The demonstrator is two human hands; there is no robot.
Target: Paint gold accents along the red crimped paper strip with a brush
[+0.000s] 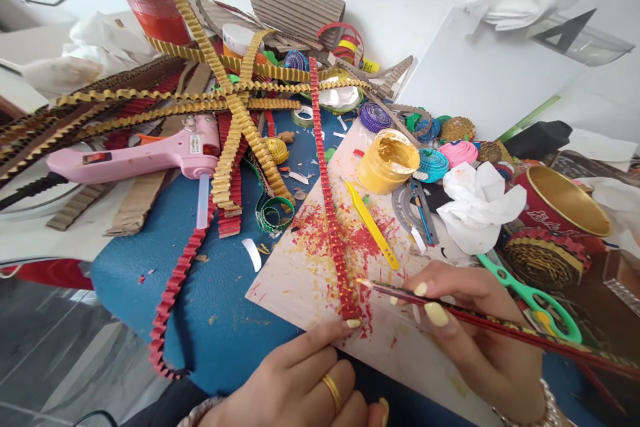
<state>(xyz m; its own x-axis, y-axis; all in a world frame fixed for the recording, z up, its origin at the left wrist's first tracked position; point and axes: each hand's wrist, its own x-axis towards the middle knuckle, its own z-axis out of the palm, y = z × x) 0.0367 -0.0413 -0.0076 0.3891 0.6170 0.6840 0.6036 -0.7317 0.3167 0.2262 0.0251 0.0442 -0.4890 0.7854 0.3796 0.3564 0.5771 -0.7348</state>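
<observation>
A narrow red corrugated cardboard strip (327, 207) lies lengthwise on the paint-spattered board (285, 280), with yellow dabs along its nearer ridges. My left hand (305, 380) pins the strip's near end with the stretched index fingertip, the other fingers curled under. Between thumb and fingers, my right hand (480, 333) grips a slim dark red paintbrush (465, 313). Its yellow-tinged tip is just right of the strip; whether they touch I cannot tell. Beyond, yellow tweezers (370, 223) lie by an open jar of yellow-ochre paint (387, 163).
A pink glue gun (145, 155) rests at left, near a dangling red strip (173, 307). Yellow corrugated strips (240, 113) cross in a heap behind. Green-handled scissors (535, 297), a crumpled tissue (480, 203) and a red-gold bowl (560, 200) stand at right, with several coloured paper coils (460, 153).
</observation>
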